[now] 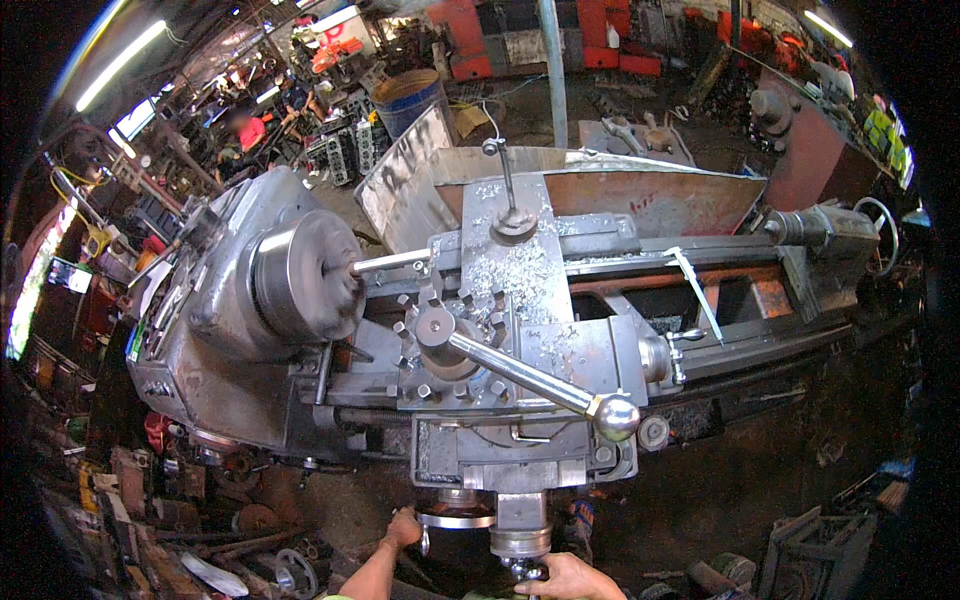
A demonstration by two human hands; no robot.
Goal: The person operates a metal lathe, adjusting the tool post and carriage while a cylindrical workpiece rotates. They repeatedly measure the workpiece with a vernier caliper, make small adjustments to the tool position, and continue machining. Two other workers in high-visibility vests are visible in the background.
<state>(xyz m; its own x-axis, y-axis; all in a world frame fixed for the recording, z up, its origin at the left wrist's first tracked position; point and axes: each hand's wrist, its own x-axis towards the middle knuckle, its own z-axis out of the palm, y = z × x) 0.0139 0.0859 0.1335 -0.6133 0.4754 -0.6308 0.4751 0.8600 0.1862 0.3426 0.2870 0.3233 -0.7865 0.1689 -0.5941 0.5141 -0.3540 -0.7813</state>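
Observation:
A metal lathe stands before me. My left hand (404, 527) is closed at the left rim of the carriage handwheel (460, 520), beside its small hanging handle (424, 541). My right hand (568, 577) grips the cross-slide crank (527, 570) below its round collar (520, 542); some fingers are hidden. Ahead, the chuck (305, 275) looks smeared, as if turning, with a thin bright rod (392, 262) sticking out to the right. The rod's free end lies near the square tool post (437, 345), whose long lever (530, 374) ends in a shiny ball (616, 416).
Metal chips (515, 268) cover the cross slide. A slim L-shaped tool, perhaps a caliper (698, 290), lies across the bed rails. The tailstock (815, 228) is at right. Behind stand a rusty splash guard (640, 195) and a drum (408, 103); a seated person (247, 133) is farther back.

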